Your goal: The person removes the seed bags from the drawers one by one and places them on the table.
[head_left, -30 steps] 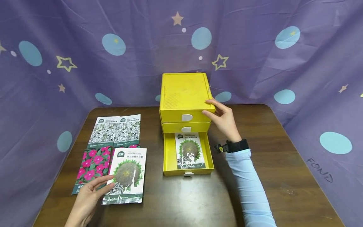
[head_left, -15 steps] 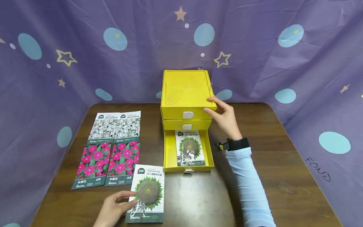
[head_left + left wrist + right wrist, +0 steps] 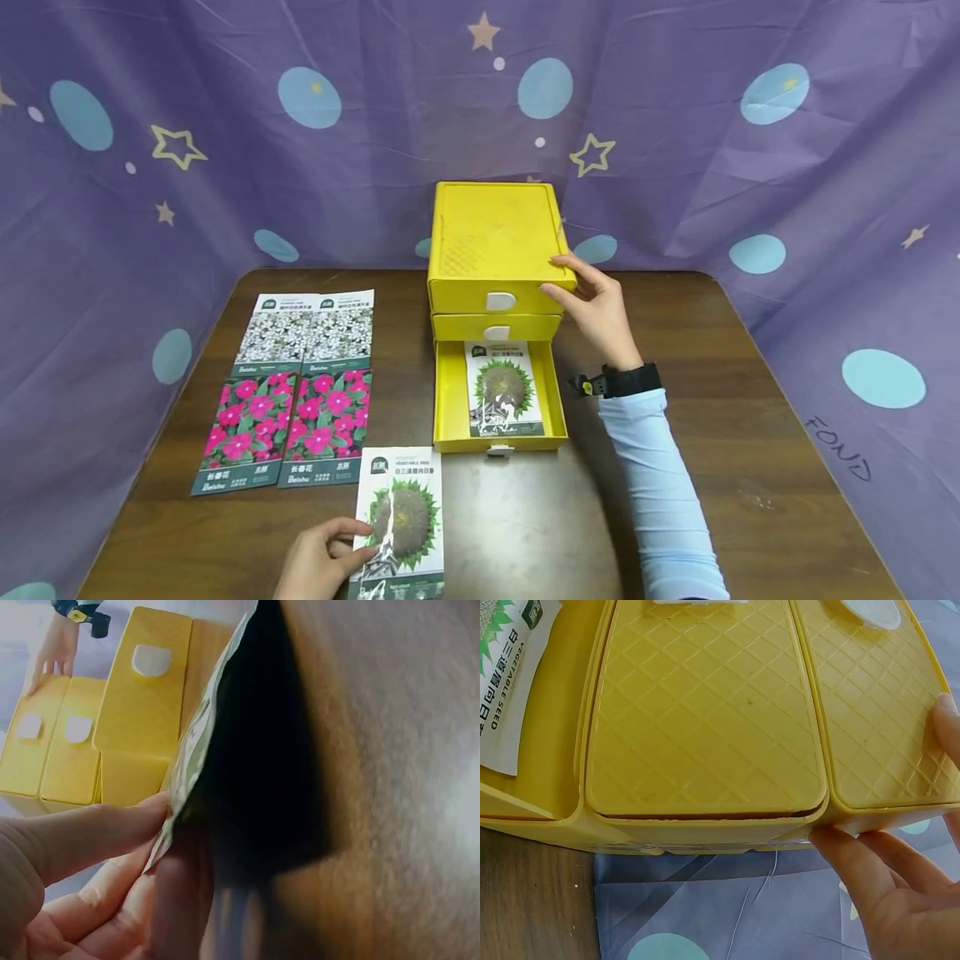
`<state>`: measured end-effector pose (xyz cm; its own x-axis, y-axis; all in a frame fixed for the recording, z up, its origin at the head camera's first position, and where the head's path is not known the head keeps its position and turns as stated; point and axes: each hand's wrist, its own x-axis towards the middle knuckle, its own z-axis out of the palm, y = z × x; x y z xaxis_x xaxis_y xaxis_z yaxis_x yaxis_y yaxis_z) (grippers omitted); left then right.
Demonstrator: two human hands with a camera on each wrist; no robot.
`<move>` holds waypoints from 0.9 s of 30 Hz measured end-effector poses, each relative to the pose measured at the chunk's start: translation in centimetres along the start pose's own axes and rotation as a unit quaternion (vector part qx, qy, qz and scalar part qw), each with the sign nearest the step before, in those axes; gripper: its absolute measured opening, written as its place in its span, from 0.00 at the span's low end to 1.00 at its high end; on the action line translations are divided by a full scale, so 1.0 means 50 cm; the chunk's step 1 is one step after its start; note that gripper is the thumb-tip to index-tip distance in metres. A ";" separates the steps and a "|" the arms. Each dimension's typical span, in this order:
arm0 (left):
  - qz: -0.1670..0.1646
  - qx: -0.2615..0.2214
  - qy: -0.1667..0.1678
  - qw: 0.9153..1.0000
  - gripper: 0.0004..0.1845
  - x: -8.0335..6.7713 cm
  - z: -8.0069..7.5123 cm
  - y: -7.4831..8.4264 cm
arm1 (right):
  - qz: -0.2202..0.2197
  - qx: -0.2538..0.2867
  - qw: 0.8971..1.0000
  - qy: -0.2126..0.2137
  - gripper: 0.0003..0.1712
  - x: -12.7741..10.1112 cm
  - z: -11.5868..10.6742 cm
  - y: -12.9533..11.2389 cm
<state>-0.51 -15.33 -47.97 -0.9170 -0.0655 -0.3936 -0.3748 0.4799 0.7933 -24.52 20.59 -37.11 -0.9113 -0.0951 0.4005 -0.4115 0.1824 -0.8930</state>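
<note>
My left hand pinches the left edge of a sunflower seed packet between thumb and fingers, at the table's near side. In the left wrist view the packet is seen nearly edge-on, its back dark. My right hand grips the front right corner of a yellow drawer unit, the thumb on the top drawer's front. Its lowest drawer is pulled out, and a matching sunflower seed packet lies face up inside. The two upper drawers are closed.
Two white-flower seed packets lie at the table's left, above two pink-flower seed packets. Behind the wooden table hangs a purple curtain with stars and blue spots.
The left hand has carried the sunflower packet right and nearer, off the pink-flower packets, to below the open drawer. The right hand keeps its place on the drawer unit.
</note>
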 end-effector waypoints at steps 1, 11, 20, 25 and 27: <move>0.002 0.014 -0.002 1.000 0.14 -0.003 0.000 -0.002 | 0.001 0.000 1.000 -0.001 0.25 -0.002 0.002 0.001; 0.022 0.090 -0.026 0.995 0.09 -0.015 0.003 -0.021 | 0.002 0.006 1.000 -0.006 0.24 -0.011 0.007 0.005; 0.080 0.140 0.002 0.987 0.10 0.016 -0.002 0.012 | -0.007 0.010 1.000 0.010 0.24 0.018 0.001 -0.001; 0.081 0.166 -0.031 0.982 0.10 0.013 -0.008 0.007 | 0.001 0.007 1.000 0.006 0.25 0.019 0.002 0.005; 0.085 0.180 -0.041 0.979 0.11 0.004 -0.006 0.001 | 0.005 0.015 1.000 0.002 0.24 0.013 0.005 0.011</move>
<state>-0.78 -15.59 -47.88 -0.9420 0.1051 -0.3187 -0.1323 0.7564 0.6405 -25.35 20.37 -37.40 -0.9154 -0.0903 0.3922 -0.4019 0.1547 -0.9025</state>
